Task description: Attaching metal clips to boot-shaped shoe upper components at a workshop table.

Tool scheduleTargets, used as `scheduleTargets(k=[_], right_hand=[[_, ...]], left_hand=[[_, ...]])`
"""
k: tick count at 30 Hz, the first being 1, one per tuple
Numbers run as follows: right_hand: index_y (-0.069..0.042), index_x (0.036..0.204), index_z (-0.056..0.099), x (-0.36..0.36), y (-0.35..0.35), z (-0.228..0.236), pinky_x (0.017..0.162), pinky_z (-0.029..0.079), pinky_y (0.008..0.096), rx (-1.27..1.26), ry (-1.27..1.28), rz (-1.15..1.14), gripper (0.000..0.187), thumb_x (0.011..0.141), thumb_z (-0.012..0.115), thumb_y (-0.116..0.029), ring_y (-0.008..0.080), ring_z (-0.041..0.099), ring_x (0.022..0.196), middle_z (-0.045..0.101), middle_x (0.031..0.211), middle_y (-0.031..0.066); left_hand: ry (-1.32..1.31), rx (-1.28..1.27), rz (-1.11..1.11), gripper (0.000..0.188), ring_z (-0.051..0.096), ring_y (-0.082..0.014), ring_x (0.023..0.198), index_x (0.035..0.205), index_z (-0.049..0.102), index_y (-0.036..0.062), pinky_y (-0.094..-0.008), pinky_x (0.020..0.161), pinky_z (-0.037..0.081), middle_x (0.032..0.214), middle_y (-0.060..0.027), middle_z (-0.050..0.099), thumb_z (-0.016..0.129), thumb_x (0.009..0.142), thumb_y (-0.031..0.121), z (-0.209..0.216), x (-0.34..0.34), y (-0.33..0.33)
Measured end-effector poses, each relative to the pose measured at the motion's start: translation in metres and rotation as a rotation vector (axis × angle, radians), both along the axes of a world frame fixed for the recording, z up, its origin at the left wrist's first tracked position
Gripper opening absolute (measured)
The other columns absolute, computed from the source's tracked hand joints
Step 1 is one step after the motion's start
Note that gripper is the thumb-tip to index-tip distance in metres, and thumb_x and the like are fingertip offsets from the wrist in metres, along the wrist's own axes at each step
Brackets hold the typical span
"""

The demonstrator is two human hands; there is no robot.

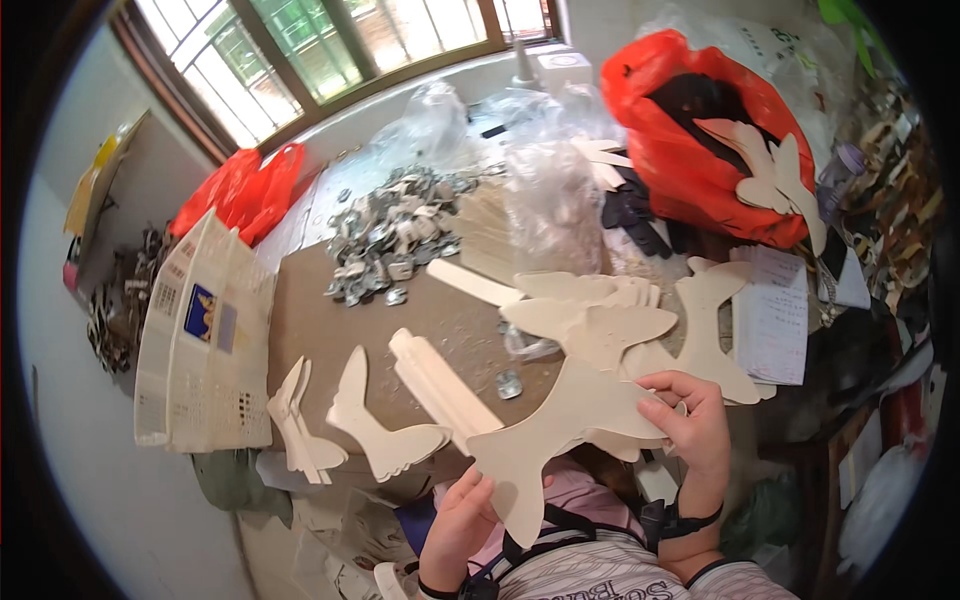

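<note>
I hold a large flat cream cut-out piece (575,405) with flared, curved ends over the table's front edge. My left hand (465,520) is closed on its lower left end, some fingers hidden beneath. At the other end, my right hand (690,415) pinches it between thumb and fingers. Just beyond lies a stack of similar cream pieces (630,325), partly covered by the held one. More flared pieces (708,315) are stacked to the right. To the left lie two small piles of curved pieces (375,425) (303,430) and a bundle of long cream strips (440,385).
A cream plastic basket (245,370) stands at the table's left edge. Beyond are a heap of small grey pieces (395,235), a clear plastic bag (555,200) and an open red bag (640,130). A written-on paper pad (775,315) lies at the right.
</note>
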State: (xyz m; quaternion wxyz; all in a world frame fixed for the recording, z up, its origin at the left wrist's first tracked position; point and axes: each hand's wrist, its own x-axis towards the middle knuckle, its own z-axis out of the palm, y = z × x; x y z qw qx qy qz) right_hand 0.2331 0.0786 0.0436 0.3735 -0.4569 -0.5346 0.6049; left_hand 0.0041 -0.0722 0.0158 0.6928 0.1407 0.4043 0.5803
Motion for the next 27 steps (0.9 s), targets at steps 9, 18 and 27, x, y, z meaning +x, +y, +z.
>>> scheduleTargets(k=[9, 18, 27], right_hand=[[0.004, 0.098, 0.067, -0.064, -0.045, 0.024, 0.055, 0.038, 0.0172, -0.037, -0.083, 0.114, 0.020, 0.079, 0.064, 0.000, 0.0020, 0.052, 0.062, 0.065, 0.071, 0.0008], [0.006, 0.092, 0.068, -0.129, -0.088, 0.023, 0.052, 0.039, 0.0182, -0.171, -0.162, 0.459, 0.022, 0.072, 0.065, -0.003, 0.0041, 0.052, 0.056, 0.063, 0.067, 0.0013], [0.004, 0.129, 0.043, -0.154, -0.090, 0.001, 0.085, 0.053, 0.0308, -0.168, 0.266, 0.397, 0.046, 0.087, 0.061, -0.004, 0.0210, 0.063, 0.097, 0.052, 0.117, 0.0136]], left_hand=[[-0.045, 0.075, 0.123, 0.049, 0.056, -0.0395, 0.114, 0.139, 0.033, -0.0011, -0.0463, 0.096, 0.046, 0.129, -0.0216, 0.052, 0.048, 0.094, 0.005, -0.005, -0.050, -0.057], [-0.088, 0.114, -0.141, 0.039, 0.059, -0.0112, 0.100, 0.133, 0.048, 0.0016, -0.0241, 0.086, 0.047, 0.114, -0.0063, 0.063, 0.052, 0.098, 0.018, -0.037, -0.120, -0.110], [0.188, 0.055, 0.251, 0.030, 0.063, -0.0102, 0.091, 0.121, 0.055, -0.0025, -0.0246, 0.075, 0.051, 0.104, -0.0078, 0.067, 0.050, 0.099, 0.017, -0.024, -0.116, -0.121]])
